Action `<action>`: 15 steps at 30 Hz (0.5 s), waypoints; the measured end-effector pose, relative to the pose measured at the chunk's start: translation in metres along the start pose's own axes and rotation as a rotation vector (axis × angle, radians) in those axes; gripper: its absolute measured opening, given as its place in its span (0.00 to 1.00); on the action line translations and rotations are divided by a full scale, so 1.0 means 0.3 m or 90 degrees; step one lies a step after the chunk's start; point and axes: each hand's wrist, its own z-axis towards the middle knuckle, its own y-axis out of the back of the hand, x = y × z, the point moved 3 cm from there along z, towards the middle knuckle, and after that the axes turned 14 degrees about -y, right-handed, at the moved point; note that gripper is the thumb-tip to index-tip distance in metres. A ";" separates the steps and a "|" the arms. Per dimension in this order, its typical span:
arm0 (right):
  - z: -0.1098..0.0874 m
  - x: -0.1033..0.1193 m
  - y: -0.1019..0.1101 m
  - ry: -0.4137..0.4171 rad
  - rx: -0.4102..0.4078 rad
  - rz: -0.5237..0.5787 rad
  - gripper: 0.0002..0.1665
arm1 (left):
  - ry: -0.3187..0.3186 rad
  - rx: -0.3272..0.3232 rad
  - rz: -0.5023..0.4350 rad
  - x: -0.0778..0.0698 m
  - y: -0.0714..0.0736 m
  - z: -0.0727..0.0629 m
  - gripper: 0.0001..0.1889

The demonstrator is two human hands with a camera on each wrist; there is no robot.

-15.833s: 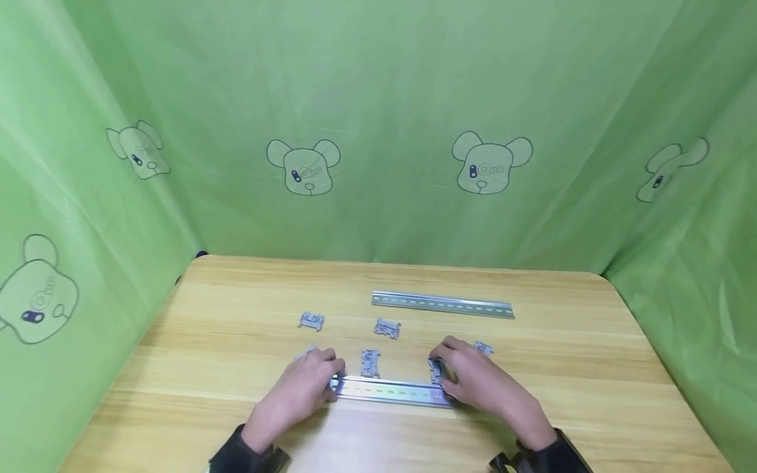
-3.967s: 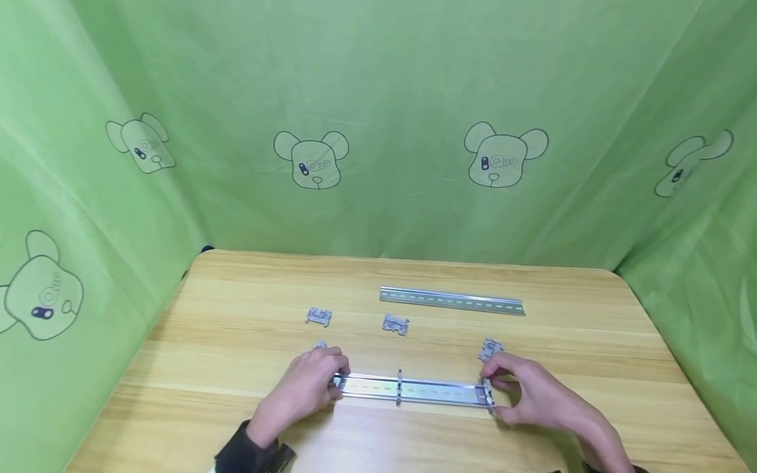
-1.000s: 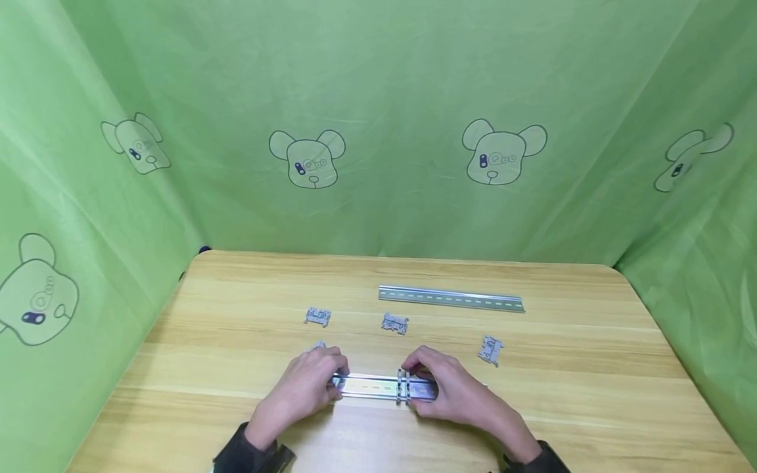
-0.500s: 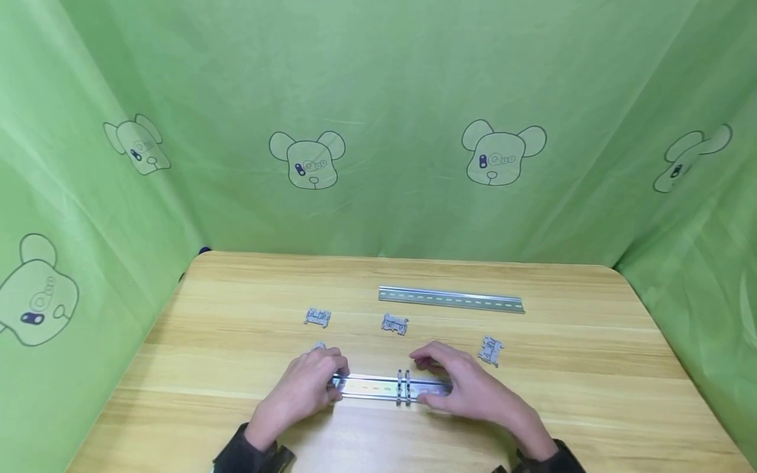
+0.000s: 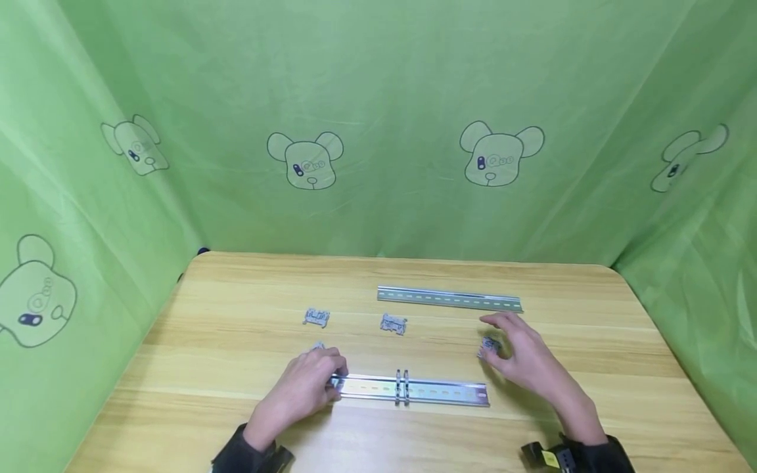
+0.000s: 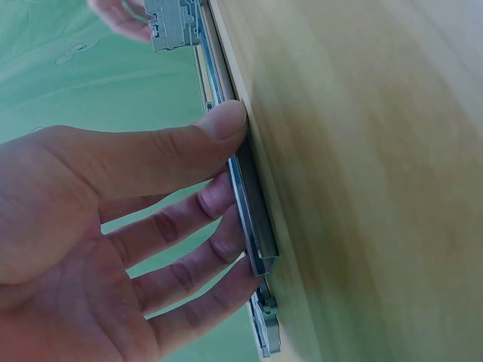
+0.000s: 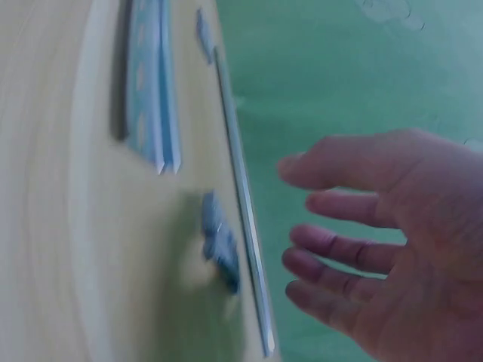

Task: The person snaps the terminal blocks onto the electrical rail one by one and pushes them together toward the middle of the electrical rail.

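Note:
My left hand [image 5: 307,386] grips the left end of a slotted metal DIN rail [image 5: 446,392]; in the left wrist view the thumb presses one edge and the fingers lie along the other. Two grey terminal blocks [image 5: 402,387] stand upright side by side near the rail's middle. My right hand [image 5: 523,351], fingers spread, hovers over a loose grey terminal block [image 5: 488,346] that it partly hides. In the right wrist view that terminal block [image 7: 219,241] lies on the table, apart from the fingers.
A second DIN rail [image 5: 449,299] lies farther back on the table. Loose terminal blocks lie at the left [image 5: 317,317] and centre [image 5: 393,324]; another block [image 5: 319,345] is mostly hidden behind my left hand. Green cloth [image 5: 378,197] stands behind the table.
Earlier, my right hand brought a second terminal block along the rail beside the first. It has since let go and moved right to the loose block. My left hand stays at the rail's end.

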 end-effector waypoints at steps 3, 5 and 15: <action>0.000 -0.031 -0.011 -0.022 0.026 -0.029 0.35 | 0.001 0.001 -0.004 0.001 -0.002 -0.003 0.16; -0.001 -0.043 -0.020 -0.030 0.041 -0.044 0.36 | 0.002 0.002 -0.004 0.000 -0.003 -0.003 0.16; 0.007 -0.055 -0.041 -0.048 0.054 -0.065 0.32 | 0.002 -0.002 -0.004 0.001 0.001 0.001 0.16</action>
